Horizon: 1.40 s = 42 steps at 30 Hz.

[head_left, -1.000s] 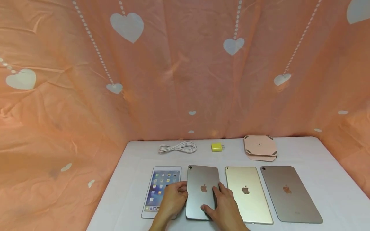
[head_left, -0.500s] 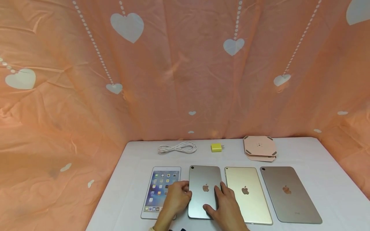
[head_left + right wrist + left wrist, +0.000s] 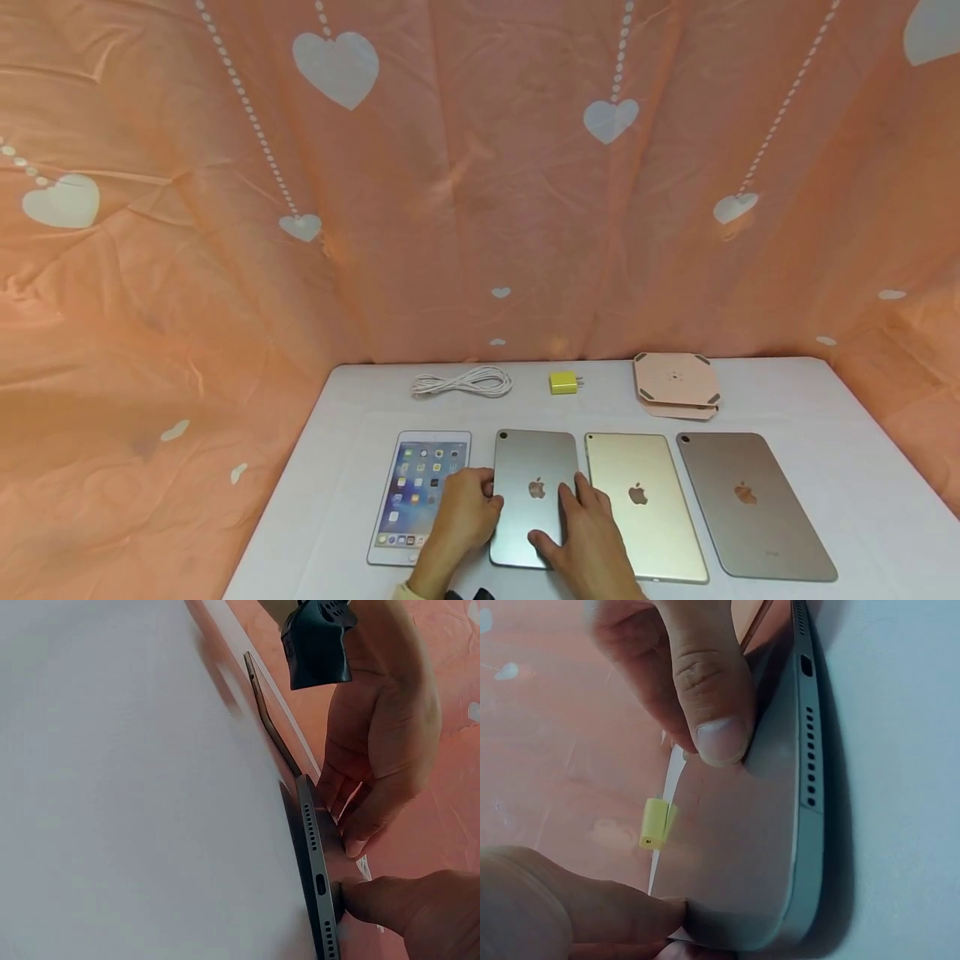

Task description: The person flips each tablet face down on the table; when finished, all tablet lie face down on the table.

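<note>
A grey tablet (image 3: 525, 458) lies back side up, its logo showing, between my two hands. My left hand (image 3: 463, 510) pinches its left edge, the thumb on top in the left wrist view. From the other side, my right hand (image 3: 588, 533) grips the right edge, its thumb over the back of the tablet. The port and speaker holes of the near edge (image 3: 320, 883) show in the right wrist view. Left of it is a white tablet (image 3: 408, 492), screen lit and partly covered by my left hand. A gold tablet (image 3: 637, 467) lies close on the right.
Farther right lies another grey tablet (image 3: 750, 517). Along the back of the white table (image 3: 330, 467) are a coiled white cable (image 3: 480, 382), a yellow charger plug (image 3: 563, 382) and a pink folded stand (image 3: 675, 379). An orange curtain with hearts (image 3: 465, 208) hangs behind.
The grey tablet between my hands has shifted slightly right, nearer the gold tablet. My left hand has moved right with it; the right hand has barely moved.
</note>
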Available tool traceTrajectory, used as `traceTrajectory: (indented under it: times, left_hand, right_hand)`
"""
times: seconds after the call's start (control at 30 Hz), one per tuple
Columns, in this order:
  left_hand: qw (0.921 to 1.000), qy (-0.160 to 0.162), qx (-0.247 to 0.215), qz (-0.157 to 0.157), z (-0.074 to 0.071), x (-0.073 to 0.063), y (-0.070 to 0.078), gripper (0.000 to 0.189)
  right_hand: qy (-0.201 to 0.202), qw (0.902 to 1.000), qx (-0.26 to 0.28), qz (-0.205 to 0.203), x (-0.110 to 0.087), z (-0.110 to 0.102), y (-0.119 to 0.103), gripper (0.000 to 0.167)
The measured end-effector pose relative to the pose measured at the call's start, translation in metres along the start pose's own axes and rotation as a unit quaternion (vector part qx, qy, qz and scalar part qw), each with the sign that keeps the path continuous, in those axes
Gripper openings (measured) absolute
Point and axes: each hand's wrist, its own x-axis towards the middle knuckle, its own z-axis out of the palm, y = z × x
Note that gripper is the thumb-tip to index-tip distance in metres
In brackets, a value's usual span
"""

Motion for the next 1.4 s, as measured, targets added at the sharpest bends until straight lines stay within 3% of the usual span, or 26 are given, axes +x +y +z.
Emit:
traceTrajectory:
  times: [0.13, 0.27, 0.4, 0.6, 0.8, 0.93, 1.03, 1.13, 1.3, 1.4]
  left_hand:
    - [0.9996, 0.008, 0.025, 0.002, 0.012, 0.004, -0.014, 0.013]
    - [0.9987, 0.027, 0.039, 0.017, 0.016, 0.004, -0.016, 0.018]
    - [0.9979, 0.032, 0.055, 0.013, 0.019, 0.006, -0.018, 0.028]
    - [0.9968, 0.031, 0.073, 0.007, 0.022, 0.007, -0.02, 0.011]
    - [0.9942, 0.037, 0.1, 0.009, 0.024, 0.007, -0.018, 0.021]
    - [0.9934, 0.047, 0.103, 0.016, 0.026, 0.007, -0.019, 0.015]
    - [0.9946, 0.052, 0.088, 0.02, 0.024, 0.005, -0.015, 0.021]
    - [0.9964, 0.046, 0.067, 0.023, 0.015, 0.001, -0.002, 0.029]
    - [0.9991, 0.024, 0.031, 0.017, 0.001, -0.006, 0.01, 0.01]
    - [0.9998, 0.005, -0.012, 0.012, -0.013, -0.008, 0.002, 0.03]
  right_hand:
    - [0.002, 1.0, -0.005, -0.001, 0.0, 0.0, 0.001, 0.083]
    - [0.0, 1.0, -0.008, 0.0, 0.0, -0.001, 0.002, 0.082]
    - [-0.007, 0.9999, -0.011, 0.004, 0.0, -0.002, 0.002, 0.082]
    - [-0.008, 0.9998, -0.016, 0.007, 0.0, -0.002, 0.001, 0.082]
    - [0.008, 0.9997, -0.022, -0.003, -0.001, 0.0, 0.001, 0.082]
    - [0.011, 0.9995, -0.03, -0.007, -0.001, 0.0, 0.0, 0.082]
    - [0.012, 0.9993, -0.035, -0.009, -0.001, 0.0, 0.0, 0.081]
    - [0.013, 0.9992, -0.037, -0.01, -0.001, 0.001, 0.0, 0.081]
    - [0.007, 0.9996, -0.028, -0.005, -0.001, 0.0, 0.0, 0.081]
    - [-0.008, 1.0, -0.001, 0.001, 0.0, -0.005, 0.0, 0.082]
